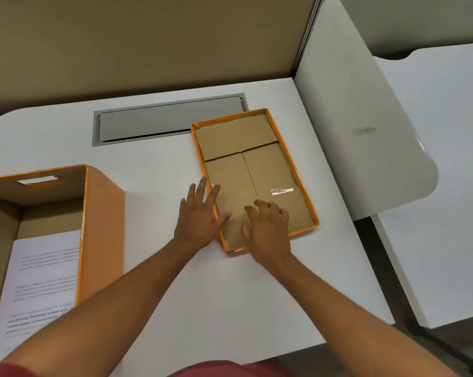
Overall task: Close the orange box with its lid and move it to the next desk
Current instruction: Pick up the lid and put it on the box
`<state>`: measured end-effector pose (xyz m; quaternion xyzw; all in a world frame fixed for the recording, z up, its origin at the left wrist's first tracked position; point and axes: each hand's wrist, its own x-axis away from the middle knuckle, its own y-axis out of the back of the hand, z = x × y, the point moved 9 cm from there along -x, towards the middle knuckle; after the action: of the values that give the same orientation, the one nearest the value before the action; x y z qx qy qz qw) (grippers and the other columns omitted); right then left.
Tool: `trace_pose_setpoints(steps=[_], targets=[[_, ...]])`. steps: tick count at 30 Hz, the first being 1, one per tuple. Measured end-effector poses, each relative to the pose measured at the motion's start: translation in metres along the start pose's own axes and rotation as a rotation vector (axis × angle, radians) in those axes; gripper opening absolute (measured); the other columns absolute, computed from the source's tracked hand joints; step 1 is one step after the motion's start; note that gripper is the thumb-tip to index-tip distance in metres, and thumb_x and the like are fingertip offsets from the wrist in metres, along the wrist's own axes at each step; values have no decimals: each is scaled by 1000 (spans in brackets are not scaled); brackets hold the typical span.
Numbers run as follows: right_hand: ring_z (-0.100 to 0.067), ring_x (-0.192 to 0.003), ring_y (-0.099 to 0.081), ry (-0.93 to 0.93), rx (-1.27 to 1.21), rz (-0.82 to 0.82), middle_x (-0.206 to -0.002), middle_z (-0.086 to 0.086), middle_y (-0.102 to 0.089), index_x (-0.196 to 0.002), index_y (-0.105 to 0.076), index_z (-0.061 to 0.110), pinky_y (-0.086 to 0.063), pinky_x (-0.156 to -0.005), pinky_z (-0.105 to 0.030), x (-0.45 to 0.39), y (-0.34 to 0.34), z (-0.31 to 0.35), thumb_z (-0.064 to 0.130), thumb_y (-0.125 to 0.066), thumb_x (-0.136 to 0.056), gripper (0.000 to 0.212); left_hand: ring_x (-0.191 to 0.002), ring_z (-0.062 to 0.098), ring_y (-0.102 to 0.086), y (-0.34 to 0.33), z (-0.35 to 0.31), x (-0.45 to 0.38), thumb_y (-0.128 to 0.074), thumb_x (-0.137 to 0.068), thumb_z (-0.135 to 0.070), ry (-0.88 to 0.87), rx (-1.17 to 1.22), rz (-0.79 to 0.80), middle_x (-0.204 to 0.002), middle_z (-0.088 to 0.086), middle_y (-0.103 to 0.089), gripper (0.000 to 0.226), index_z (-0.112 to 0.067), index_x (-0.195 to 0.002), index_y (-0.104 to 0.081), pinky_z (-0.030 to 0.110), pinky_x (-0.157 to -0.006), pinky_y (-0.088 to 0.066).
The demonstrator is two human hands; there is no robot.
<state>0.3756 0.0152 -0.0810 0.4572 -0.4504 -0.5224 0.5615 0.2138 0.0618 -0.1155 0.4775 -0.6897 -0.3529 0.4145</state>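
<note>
The white worktop [175, 281] fills most of the view, with a tan partition wall [137, 39] behind it and a second white desk [442, 186] to the right beyond a white divider panel [366, 126]. A grey cable hatch [167, 119] is set into the worktop near its back edge.

The orange box [102, 229] stands open at the left edge of the worktop, its brown inside showing a hand slot in the far wall and a printed sheet of paper [42, 281] lying within.

The lid [257, 170] lies upside down, well apart from the box, on the right part of the worktop, its orange rim up and brown inner face showing, with a strip of shiny tape near the middle.

The left hand [200, 216] is spread flat with fingers wide, resting at the lid's left rim, fingertips touching the edge. The right hand [268, 227] is loosely open with fingers curled, over the near end of the lid's inner face. Neither hand grips anything.
</note>
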Motion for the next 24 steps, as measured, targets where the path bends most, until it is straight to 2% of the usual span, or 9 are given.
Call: trace_pose_setpoints(steps=[2, 4, 5, 7, 11, 17, 21, 24], targets=[[-43, -148, -36, -64, 4, 40, -160, -14, -44, -149, -53, 23, -26, -117, -62, -29, 3, -36, 44, -55, -95, 57, -164, 37, -8, -9, -6, -8, -45, -97, -74, -60, -110, 53, -180, 1, -6, 84, -31, -167, -28, 64, -125, -22], [-45, -157, -13, -103, 43, 176, -170, -12, -24, -159, -35, 29, -11, -121, -68, -42, -8, -68, 58, -51, -94, 73, -164, 37, -7, -21, -7, -12, -39, -95, -79, -83, -163, 127, -180, -3, -7, 86, -34, -167, -27, 65, -126, -20], [-45, -157, -8, -107, 64, 246, -172, -11, -20, -161, -29, 31, -9, -121, -69, -42, -16, -79, 64, -47, -94, 77, -164, 37, -6, -27, -6, -11, -37, -94, -81, -90, -188, 157, -180, -4, -7, 87, -34, -167, -25, 65, -126, -20], [-43, -157, -10, -88, 66, 324, -172, -10, -18, -162, -24, 31, -13, -121, -71, -31, -30, -91, 69, -41, -94, 80, -164, 37, -6, -38, -4, -5, -32, -95, -81, -115, -243, 188, -180, -4, -5, 88, -34, -169, -19, 64, -126, -20], [-42, -154, -20, -94, 60, 279, -170, -12, -22, -162, -25, 30, -17, -120, -69, 18, -39, -87, 71, -32, -92, 81, -165, 37, -4, -50, 0, 26, -28, -95, -81, -155, -261, 214, -181, -4, -1, 89, -34, -170, -14, 62, -126, -20], [-42, -156, -18, -144, 52, 253, -172, -12, -19, -164, -22, 30, -13, -122, -68, 92, -45, -69, 69, -33, -96, 79, -166, 33, 8, -71, 5, 96, -32, -96, -78, -169, -208, 270, -179, -8, 11, 89, -36, -170, -7, 62, -131, -4], [-41, -156, -19, -225, -97, 131, -170, -15, -23, -159, -34, 22, -25, -122, -62, 83, -23, -74, 54, -52, -98, 72, -165, 32, 12, -61, 0, 98, -33, -94, -78, -163, -128, 178, -180, -5, 7, 91, -29, -170, -18, 61, -132, -1], [-39, -155, -20, -440, -348, 118, -169, -15, -22, -160, -28, 18, -29, -121, -56, 60, -14, -102, 42, -62, -97, 76, -165, 30, 12, -51, 0, 81, -36, -96, -75, -119, -111, 96, -180, 4, 6, 91, -25, -170, -18, 59, -132, -1]])
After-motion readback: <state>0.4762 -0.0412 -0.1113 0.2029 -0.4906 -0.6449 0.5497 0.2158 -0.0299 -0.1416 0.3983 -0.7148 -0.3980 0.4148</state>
